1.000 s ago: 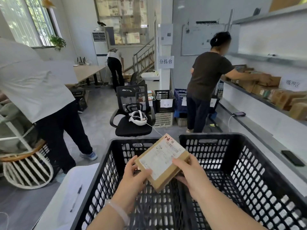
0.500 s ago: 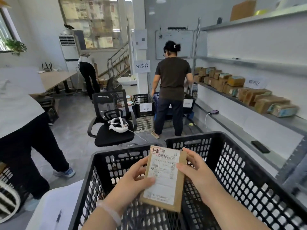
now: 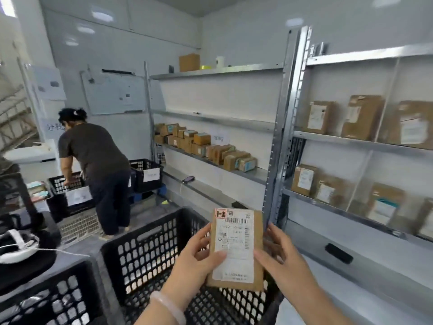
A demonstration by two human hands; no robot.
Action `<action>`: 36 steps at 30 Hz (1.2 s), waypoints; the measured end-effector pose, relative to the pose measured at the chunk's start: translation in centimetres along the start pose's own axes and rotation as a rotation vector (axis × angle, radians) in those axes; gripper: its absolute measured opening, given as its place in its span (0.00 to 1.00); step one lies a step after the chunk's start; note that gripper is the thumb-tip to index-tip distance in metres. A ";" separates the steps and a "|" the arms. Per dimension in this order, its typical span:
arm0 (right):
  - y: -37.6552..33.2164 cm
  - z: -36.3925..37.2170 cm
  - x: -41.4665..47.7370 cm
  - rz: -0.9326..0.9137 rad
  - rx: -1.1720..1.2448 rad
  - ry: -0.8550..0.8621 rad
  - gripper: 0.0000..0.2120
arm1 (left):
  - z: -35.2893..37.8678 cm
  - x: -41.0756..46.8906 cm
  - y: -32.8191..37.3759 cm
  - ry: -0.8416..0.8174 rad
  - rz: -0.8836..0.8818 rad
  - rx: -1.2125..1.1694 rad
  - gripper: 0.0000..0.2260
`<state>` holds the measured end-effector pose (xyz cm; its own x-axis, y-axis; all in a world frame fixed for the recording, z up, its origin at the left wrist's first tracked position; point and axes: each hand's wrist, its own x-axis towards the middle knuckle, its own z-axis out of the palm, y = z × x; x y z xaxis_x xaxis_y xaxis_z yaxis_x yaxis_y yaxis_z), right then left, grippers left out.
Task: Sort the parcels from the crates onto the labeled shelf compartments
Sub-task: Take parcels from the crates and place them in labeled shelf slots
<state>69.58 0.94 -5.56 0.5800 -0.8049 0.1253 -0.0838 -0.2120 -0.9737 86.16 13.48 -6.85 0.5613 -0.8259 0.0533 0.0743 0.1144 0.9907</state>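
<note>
I hold a flat brown cardboard parcel upright over a black plastic crate. Its white shipping label faces me, with a red "1-2" mark at the top left corner. My left hand grips the parcel's left edge, thumb on the label. My right hand holds the right edge. To the right stands a metal shelf unit with divided compartments holding several brown parcels.
A person in a dark shirt bends over crates at the left. A second black crate sits at the lower left. A far shelf carries a row of small boxes. A black phone lies on the low ledge.
My view has swung right from the room toward the shelf unit. The parcel went from tilted to upright, still held in both hands.
</note>
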 end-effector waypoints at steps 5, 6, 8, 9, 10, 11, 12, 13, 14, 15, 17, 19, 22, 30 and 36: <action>0.0 -12.6 -0.1 -0.078 -0.005 0.121 0.32 | 12.8 3.9 0.9 -0.124 0.034 -0.045 0.26; 0.2 -15.3 -0.2 -0.087 -0.017 0.147 0.32 | 15.7 4.7 0.9 -0.149 0.042 -0.054 0.28; 0.7 -21.0 -0.6 -0.105 -0.048 0.212 0.34 | 22.0 5.9 1.1 -0.198 0.061 -0.075 0.30; 0.8 -23.8 -0.9 -0.108 -0.058 0.240 0.35 | 25.1 6.5 1.2 -0.225 0.074 -0.092 0.30; 0.8 -26.6 -1.2 -0.112 -0.068 0.271 0.36 | 28.2 7.0 1.2 -0.251 0.089 -0.108 0.28; 0.9 -29.4 -1.5 -0.121 -0.070 0.309 0.38 | 31.2 7.3 1.3 -0.282 0.099 -0.119 0.26; 0.9 -32.0 -1.8 -0.129 -0.072 0.346 0.38 | 33.9 7.5 1.4 -0.313 0.103 -0.135 0.26; 1.0 -34.6 -2.0 -0.139 -0.075 0.383 0.37 | 36.5 7.9 1.4 -0.347 0.108 -0.149 0.27; 1.1 -37.0 -2.2 -0.146 -0.084 0.415 0.36 | 38.9 8.1 1.4 -0.372 0.110 -0.162 0.30; 1.1 -39.3 -2.4 -0.152 -0.094 0.440 0.35 | 41.1 8.4 1.4 -0.393 0.108 -0.170 0.32; 1.2 -43.0 -2.6 -0.160 -0.116 0.473 0.32 | 45.0 8.8 1.6 -0.440 0.099 -0.188 0.34; 1.4 -46.0 -2.6 -0.165 -0.129 0.489 0.31 | 48.3 9.5 1.6 -0.487 0.101 -0.181 0.37; 1.8 -49.4 -2.1 -0.177 -0.108 0.528 0.32 | 52.7 10.6 2.0 -0.539 0.126 -0.180 0.33; 4.4 -55.7 0.9 -0.194 -0.153 0.631 0.30 | 60.9 15.5 1.1 -0.625 0.160 -0.201 0.30; 5.7 -59.2 5.5 -0.170 -0.180 0.699 0.31 | 65.0 21.3 0.2 -0.698 0.140 -0.216 0.33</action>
<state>24.28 -37.49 0.83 -0.0490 -0.9052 0.4223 -0.2051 -0.4046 -0.8912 44.51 -39.96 2.66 -0.0718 -0.9462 0.3156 0.2412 0.2906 0.9260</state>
